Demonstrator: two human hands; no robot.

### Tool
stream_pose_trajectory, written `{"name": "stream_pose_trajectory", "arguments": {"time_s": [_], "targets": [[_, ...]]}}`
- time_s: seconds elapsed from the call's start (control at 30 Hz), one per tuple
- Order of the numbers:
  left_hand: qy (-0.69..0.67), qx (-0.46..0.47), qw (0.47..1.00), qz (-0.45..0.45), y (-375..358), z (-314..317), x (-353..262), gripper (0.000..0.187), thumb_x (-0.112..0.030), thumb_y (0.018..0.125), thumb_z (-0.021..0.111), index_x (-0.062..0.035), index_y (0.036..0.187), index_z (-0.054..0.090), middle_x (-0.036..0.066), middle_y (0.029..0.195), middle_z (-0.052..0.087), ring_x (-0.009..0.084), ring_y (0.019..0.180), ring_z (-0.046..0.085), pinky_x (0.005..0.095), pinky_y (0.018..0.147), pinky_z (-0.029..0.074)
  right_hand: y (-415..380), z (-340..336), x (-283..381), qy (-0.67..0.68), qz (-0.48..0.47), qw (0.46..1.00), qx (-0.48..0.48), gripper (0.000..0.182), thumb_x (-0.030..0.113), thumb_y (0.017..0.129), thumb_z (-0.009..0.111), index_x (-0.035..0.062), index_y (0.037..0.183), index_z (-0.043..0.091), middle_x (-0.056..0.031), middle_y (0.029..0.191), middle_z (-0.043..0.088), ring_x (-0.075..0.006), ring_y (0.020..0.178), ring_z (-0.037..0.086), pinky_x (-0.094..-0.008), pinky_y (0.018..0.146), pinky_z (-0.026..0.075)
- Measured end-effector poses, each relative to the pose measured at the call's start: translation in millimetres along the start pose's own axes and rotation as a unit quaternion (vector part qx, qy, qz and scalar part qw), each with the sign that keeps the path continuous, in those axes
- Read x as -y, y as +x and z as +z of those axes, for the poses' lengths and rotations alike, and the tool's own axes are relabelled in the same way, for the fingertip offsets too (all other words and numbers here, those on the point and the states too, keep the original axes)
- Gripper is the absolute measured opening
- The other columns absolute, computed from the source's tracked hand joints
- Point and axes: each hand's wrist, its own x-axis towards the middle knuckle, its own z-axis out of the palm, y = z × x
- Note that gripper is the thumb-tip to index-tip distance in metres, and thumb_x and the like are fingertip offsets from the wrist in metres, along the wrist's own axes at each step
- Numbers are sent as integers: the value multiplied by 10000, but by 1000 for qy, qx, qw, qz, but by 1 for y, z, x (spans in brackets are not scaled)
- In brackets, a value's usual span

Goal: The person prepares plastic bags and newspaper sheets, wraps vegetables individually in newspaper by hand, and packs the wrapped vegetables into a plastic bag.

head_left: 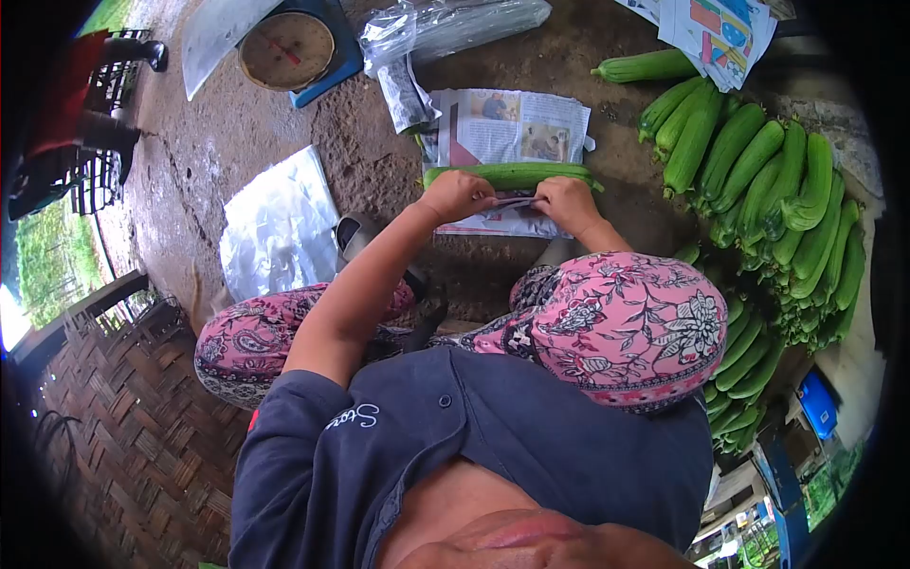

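Observation:
A long green gourd [512,175] lies crosswise on a sheet of printed newspaper [559,123] spread on the ground in front of me. My left hand [458,196] is closed on the near edge of the sheet, just below the gourd's left half. At the right, my right hand [567,204] pinches the same edge. Between the two hands the paper is lifted and folded up a little toward the gourd. Just beyond the sheet's left corner lies a newspaper-wrapped bundle [408,100].
A large heap of green gourds [758,171] lies at the right, with loose newspaper sheets [716,38] above it. Clear plastic bags [464,28] lie ahead. A dial scale [286,50] stands at upper left. Another plastic sheet [280,228] lies near my left foot.

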Motion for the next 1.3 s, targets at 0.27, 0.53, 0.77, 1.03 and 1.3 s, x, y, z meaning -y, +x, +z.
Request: {"name": "stream_pose_trajectory", "arguments": {"time_s": [0.27, 0.53, 0.77, 1.03, 1.3], "targets": [[3, -22, 1000, 3, 3, 4, 2, 157, -227, 797, 644, -83, 802, 706, 100, 783, 679, 303, 735, 655, 401, 676, 524, 1, -14, 9, 58, -16, 998, 35, 185, 278, 744, 700, 103, 804, 697, -74, 819, 673, -274, 831, 636, -392, 736, 492], [-13, -11, 1000, 3, 3, -3, -5, 151, -235, 791, 657, -95, 804, 713, 86, 772, 683, 281, 720, 660, 396, 662, 527, 7, -7, 4, 21, -21, 999, 34, 153, 250, 751, 695, 98, 769, 686, -74, 796, 670, -275, 787, 635, -397, 718, 494], [1, 16, 1000, 12, 0, -8, -8, 151, -244, 776, 674, -110, 827, 720, 78, 792, 684, 281, 752, 658, 394, 686, 524, 9, -1, 3, 31, -3, 999, 16, 190, 276, 737, 718, 93, 735, 668, -76, 767, 661, -277, 763, 632, -402, 700, 489], [-1, 10, 1000, 17, 2, 1, -10, 112, -163, 757, 639, -96, 815, 708, 93, 802, 681, 296, 751, 653, 401, 696, 524, -4, -29, -25, 281, 188, 938, 79, 201, 262, 807, 708, 64, 830, 732, -88, 712, 688, -164, 667, 653, -314, 642, 497], [-7, -24, 1000, 14, 3, 2, -7, 81, -163, 741, 644, -95, 779, 662, 103, 765, 672, 298, 731, 655, 395, 671, 528, -28, -34, -23, 163, 83, 983, 5, 161, 183, 780, 699, 66, 889, 715, -115, 770, 687, -241, 698, 663, -345, 662, 506]]}}
